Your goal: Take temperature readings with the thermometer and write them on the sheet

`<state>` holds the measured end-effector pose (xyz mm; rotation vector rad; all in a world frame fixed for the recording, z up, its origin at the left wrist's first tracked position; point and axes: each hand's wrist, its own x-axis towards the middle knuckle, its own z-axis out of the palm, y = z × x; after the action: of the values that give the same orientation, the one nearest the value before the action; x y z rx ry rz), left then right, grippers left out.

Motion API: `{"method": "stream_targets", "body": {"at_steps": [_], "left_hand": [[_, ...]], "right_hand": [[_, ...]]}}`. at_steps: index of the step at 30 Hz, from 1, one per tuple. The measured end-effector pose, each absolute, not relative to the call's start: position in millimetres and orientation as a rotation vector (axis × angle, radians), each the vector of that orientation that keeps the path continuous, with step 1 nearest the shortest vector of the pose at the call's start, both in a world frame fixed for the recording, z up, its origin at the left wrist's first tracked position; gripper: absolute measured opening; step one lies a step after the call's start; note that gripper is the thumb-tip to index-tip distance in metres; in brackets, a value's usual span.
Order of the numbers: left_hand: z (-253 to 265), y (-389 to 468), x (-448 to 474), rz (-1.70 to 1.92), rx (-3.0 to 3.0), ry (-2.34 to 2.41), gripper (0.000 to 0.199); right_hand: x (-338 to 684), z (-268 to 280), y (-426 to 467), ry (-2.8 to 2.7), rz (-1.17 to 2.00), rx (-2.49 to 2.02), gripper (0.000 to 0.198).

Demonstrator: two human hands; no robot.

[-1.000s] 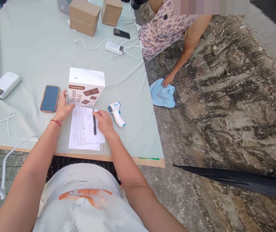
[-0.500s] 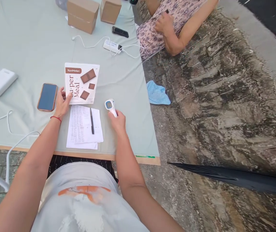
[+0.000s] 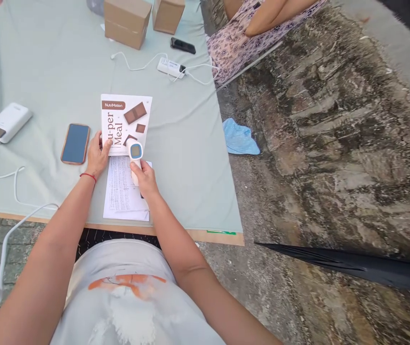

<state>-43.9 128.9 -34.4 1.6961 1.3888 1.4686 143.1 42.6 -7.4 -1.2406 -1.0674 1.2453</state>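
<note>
My left hand (image 3: pixel 97 152) grips the lower left edge of a white box (image 3: pixel 142 103) printed "NutriMotion" and "Meal" with brown chocolate pictures, its thumb on the front. In my right hand (image 3: pixel 145 178) is a white infrared thermometer (image 3: pixel 133 149) with a small blue-rimmed screen; it overlaps the box's lower right part in view. Below the box lie printed paper sheets (image 3: pixel 119 196), partly covered by my right hand. A dark pen under that hand is almost wholly hidden. Left of my left hand lies a smartphone (image 3: pixel 75 143) in an orange-brown case.
A white power bank (image 3: pixel 8 123) with a cable lies far left. Further back are two cardboard boxes (image 3: pixel 126 26) (image 3: pixel 168 17), a black device (image 3: pixel 183 45) and a white cabled device (image 3: pixel 171 67). A blue cloth (image 3: pixel 240 138) lies beyond the right edge; another person's arm (image 3: pixel 273 17) is behind.
My right hand has brought the thermometer leftward from the bare tabletop to in front of the box, now covering most of the pen. My left hand keeps its hold. The other person's arm has shifted.
</note>
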Motion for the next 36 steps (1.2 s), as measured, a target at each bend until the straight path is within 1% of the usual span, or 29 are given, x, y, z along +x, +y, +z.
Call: {"method": "stream_targets", "body": {"at_steps": [5, 12, 14, 17, 20, 25, 28, 33, 36], "left_hand": [[-33.7, 128.8, -43.5, 1.469, 1.666, 1.368, 0.078], [-40.5, 132.2, -46.0, 1.492, 1.669, 1.324, 0.075], [-46.9, 135.4, -47.5, 1.485, 1.668, 1.298, 0.078], [-55.7, 139.3, -49.0, 1.463, 1.68, 1.305, 0.089], [-60.1, 140.2, -49.5, 1.455, 1.687, 1.298, 0.09], [-59.2, 138.0, -49.7, 1.432, 1.723, 1.29, 0.094], [-56.1, 137.6, -50.0, 1.415, 1.752, 1.312, 0.092], [-50.5, 137.0, -50.6, 1.404, 1.768, 1.299, 0.087], [-48.3, 135.1, -51.5, 1.384, 1.777, 1.293, 0.088]], "right_hand": [[140.5, -6.6, 42.2, -0.973, 1.336, -1.199, 0.06], [141.9, -3.4, 42.3, -0.948, 1.361, -1.2, 0.061], [142.5, -2.9, 42.8, -0.949, 1.37, -1.193, 0.061], [142.5, -3.1, 43.6, -0.955, 1.415, -1.169, 0.061], [142.0, -2.1, 42.3, -0.958, 1.44, -1.153, 0.062], [147.3, 6.8, 29.1, -0.978, 1.24, -1.212, 0.066], [154.5, 14.6, 17.7, -1.021, 1.127, -1.249, 0.068], [162.4, 24.1, 4.0, -1.066, 1.09, -1.248, 0.066], [168.2, 21.0, 3.3, -1.089, 1.061, -1.24, 0.064]]}}
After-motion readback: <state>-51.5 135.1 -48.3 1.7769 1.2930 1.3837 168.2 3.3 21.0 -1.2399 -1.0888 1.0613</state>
